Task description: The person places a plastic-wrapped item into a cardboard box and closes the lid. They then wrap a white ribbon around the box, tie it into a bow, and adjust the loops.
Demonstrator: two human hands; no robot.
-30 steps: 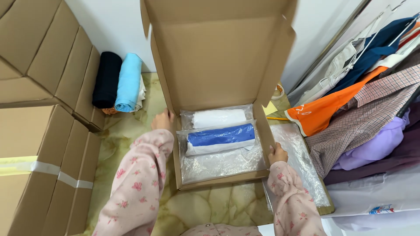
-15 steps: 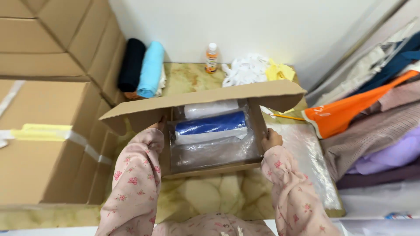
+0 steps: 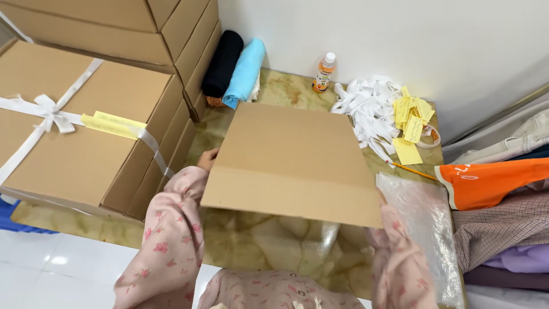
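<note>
A brown cardboard box [image 3: 291, 154] lies on the marbled floor in front of me, its lid folded down so nothing inside shows. My left hand [image 3: 207, 158] grips the box's left edge, with only the fingers visible past my pink flowered sleeve. My right hand is hidden behind the lid's front right corner. Only its sleeve [image 3: 394, 246] shows, reaching up to that corner.
A ribbon-tied box [image 3: 86, 143] tops the stack of cardboard boxes at left. Black [image 3: 223, 63] and blue [image 3: 246, 71] cloth rolls and a small bottle [image 3: 324, 72] stand by the wall. White ribbons [image 3: 366, 106], yellow notes [image 3: 412, 117], a pencil [image 3: 414, 170], a plastic bag [image 3: 426, 223] and folded clothes [image 3: 497, 189] lie at right.
The lid has swung down from upright to fully over the box, hiding the bagged white and blue garments. Both hands stayed at the box's sides.
</note>
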